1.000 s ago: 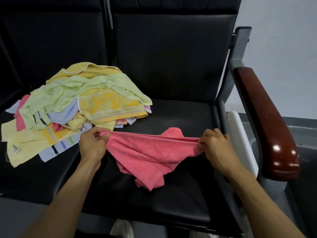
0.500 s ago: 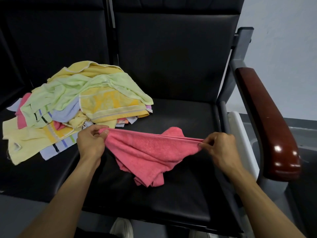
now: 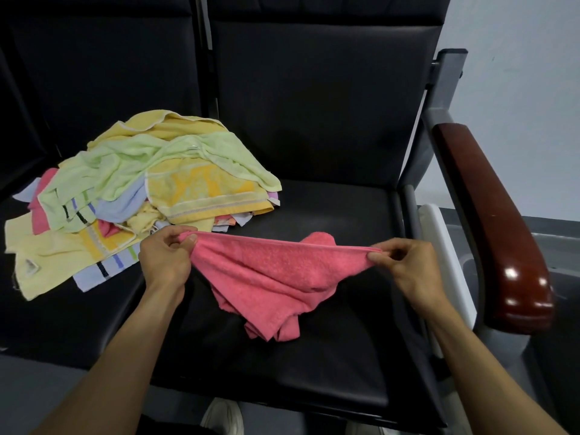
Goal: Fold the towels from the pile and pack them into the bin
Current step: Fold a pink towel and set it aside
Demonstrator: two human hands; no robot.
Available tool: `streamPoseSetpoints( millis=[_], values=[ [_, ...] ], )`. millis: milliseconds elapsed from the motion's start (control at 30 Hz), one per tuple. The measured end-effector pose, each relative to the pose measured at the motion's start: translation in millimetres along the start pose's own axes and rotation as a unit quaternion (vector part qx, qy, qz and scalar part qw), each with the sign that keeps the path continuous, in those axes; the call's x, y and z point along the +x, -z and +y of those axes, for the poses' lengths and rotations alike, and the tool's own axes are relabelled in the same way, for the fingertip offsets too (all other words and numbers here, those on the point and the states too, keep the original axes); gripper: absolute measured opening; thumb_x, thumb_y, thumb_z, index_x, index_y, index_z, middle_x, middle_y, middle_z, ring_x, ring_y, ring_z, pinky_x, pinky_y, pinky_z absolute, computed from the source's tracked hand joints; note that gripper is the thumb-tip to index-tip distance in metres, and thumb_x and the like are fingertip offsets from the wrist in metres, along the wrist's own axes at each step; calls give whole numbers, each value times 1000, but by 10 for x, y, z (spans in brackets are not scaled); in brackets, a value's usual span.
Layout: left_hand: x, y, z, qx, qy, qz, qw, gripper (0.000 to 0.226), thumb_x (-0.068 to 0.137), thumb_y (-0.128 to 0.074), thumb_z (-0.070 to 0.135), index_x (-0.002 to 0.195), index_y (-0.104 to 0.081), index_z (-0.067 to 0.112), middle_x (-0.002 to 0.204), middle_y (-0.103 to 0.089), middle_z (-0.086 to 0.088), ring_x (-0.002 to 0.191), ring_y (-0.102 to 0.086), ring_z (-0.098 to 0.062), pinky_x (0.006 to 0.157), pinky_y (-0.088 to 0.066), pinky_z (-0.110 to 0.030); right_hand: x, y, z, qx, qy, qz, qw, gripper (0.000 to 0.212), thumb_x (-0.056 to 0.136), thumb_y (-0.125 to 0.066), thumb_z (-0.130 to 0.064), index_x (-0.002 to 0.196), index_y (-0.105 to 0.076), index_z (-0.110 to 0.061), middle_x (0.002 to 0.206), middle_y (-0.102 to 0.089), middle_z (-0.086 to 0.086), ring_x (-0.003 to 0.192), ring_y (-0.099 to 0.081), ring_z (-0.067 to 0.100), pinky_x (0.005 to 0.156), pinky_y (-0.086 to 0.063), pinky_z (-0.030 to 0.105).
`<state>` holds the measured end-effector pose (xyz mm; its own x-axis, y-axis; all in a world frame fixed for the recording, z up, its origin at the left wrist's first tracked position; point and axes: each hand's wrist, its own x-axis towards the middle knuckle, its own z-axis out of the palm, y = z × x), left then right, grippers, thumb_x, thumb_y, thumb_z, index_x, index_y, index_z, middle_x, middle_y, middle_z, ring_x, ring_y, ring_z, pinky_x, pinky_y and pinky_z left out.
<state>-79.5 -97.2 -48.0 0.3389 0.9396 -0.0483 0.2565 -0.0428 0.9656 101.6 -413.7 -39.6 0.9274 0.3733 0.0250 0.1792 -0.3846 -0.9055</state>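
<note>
A pink towel (image 3: 276,277) hangs stretched between my hands over the black seat (image 3: 329,356). My left hand (image 3: 166,255) pinches its left corner, and my right hand (image 3: 405,265) pinches the right corner. The towel's top edge is taut; the rest sags in folds and touches the seat. A pile of towels (image 3: 141,189) in yellow, light green, pink and pale blue lies on the seat to the left. A white bin rim (image 3: 445,246) shows to the right of the seat, mostly hidden by the armrest.
A glossy brown wooden armrest (image 3: 496,224) on a grey metal frame stands at the right, between the seat and the bin. The black backrests rise behind. A white shoe (image 3: 222,417) shows below the seat's front edge.
Both hands have lifted the pink towel slightly and drawn its top edge tighter; the right hand shifted a little to the right. The pile has not moved.
</note>
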Motion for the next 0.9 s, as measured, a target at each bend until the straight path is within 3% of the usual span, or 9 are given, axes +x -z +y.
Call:
streamPoseSetpoints(
  millis=[67, 200, 367, 467, 633, 733, 900],
  values=[
    [6, 3, -8, -13, 7, 2, 1000, 19, 91, -69, 0, 109, -73, 5, 93, -70, -4, 83, -64, -11, 87, -54, -32, 8, -6, 7, 57, -26, 4, 998, 15, 79, -80, -1, 75, -76, -16, 66, -73, 0, 64, -66, 11, 66, -53, 26],
    [-27, -16, 23, -51, 24, 8, 998, 20, 89, -72, 3, 108, -73, 11, 94, -71, -1, 87, -66, -10, 86, -53, -27, 22, -22, 18, 156, -58, 18, 986, 14, 82, -75, 1, 75, -72, -10, 69, -73, 0, 70, -68, 12, 73, -54, 27],
    [-58, -5, 88, -91, 52, 13, 994, 16, 85, -78, 6, 87, -71, 20, 93, -71, -2, 95, -67, -18, 93, -56, -34, 13, -33, -23, 167, -47, 68, 982, 19, 93, -65, -4, 80, -69, -15, 71, -68, -2, 61, -59, -1, 63, -46, 16],
    [-97, 63, 189, -105, 58, 1, 993, 17, 85, -77, 3, 85, -72, 19, 96, -72, -8, 95, -68, -22, 96, -57, -42, -28, -41, -129, 154, -34, 95, 983, 22, 97, -60, -5, 79, -65, -16, 70, -64, 1, 61, -56, 5, 59, -43, 18],
    [-185, 262, 811, -83, -7, -24, 996, 19, 88, -73, 0, 82, -73, 18, 98, -73, -13, 98, -70, -30, 94, -58, -45, -107, 203, -656, 115, 1, 139, 984, 20, 97, -61, -7, 79, -64, -15, 65, -64, 3, 50, -56, 1, 55, -45, 20],
    [-295, 430, 1226, -59, -63, -27, 996, 23, 88, -72, 0, 79, -73, 22, 96, -74, -9, 99, -70, -28, 91, -59, -42, -189, 450, -1041, 68, 42, 165, 983, 11, 96, -65, -12, 85, -68, -12, 72, -68, 3, 60, -62, 9, 60, -49, 26],
    [-526, 622, 1769, 10, -178, -19, 984, 22, 89, -71, 0, 81, -72, 21, 84, -70, 0, 86, -68, -19, 73, -54, -27, -336, 796, -1519, 42, 96, 197, 975, 10, 97, -64, -15, 88, -67, -13, 81, -69, 3, 75, -65, 18, 72, -54, 32]
  ],
)
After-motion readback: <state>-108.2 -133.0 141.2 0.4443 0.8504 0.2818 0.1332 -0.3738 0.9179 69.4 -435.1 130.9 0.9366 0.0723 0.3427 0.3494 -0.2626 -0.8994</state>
